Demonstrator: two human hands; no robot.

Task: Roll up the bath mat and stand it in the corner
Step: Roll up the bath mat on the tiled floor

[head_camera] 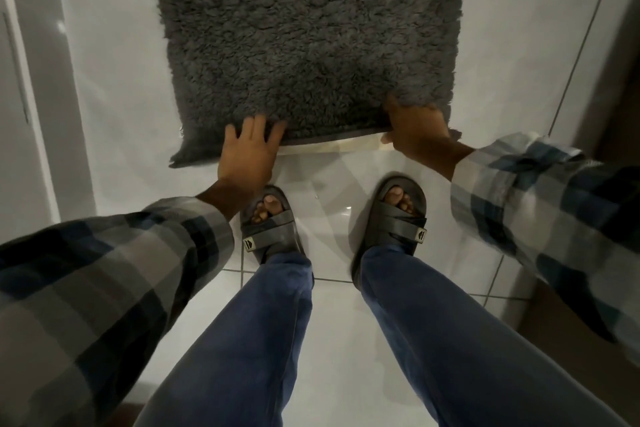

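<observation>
- Task barely begun: bath mat [304, 38], grey and shaggy, lying flat on the white tiled floor [346, 180], running from the near edge just ahead of the feet to past the top of the view.
- No roll formed yet; only the near edge lifted a little, with a strip of pale backing [349, 146] showing beneath it between the two hands.
- Left hand [247, 152] at the near-left part of the edge, fingers spread and curling onto the pile; near-left corner of the mat lying outside it, flat on the floor.
- Right hand [417, 130] at the near-right corner, fingers dug into the pile from above, thumb low by the backing; looks like a pinch on the raised edge, though the underside contact is hidden.
- Both arms in checked sleeves [114, 270], reaching down and forward; legs in blue trousers, feet in grey sandals [270, 224] standing just short of the mat, not on it.
- Left to do, by judgement: turn the lifted edge over onto the pile, roll the full length away from the body, keep the roll tight and even at both ends, then carry it and stand it on end.
- Corner for standing it: cannot tell which; a pale wall or door panel [34, 87] on the left and a darker surface on the right, neither clearly a corner.
- Likely risk: thick pile making a loose roll that springs open or slumps when stood upright.
</observation>
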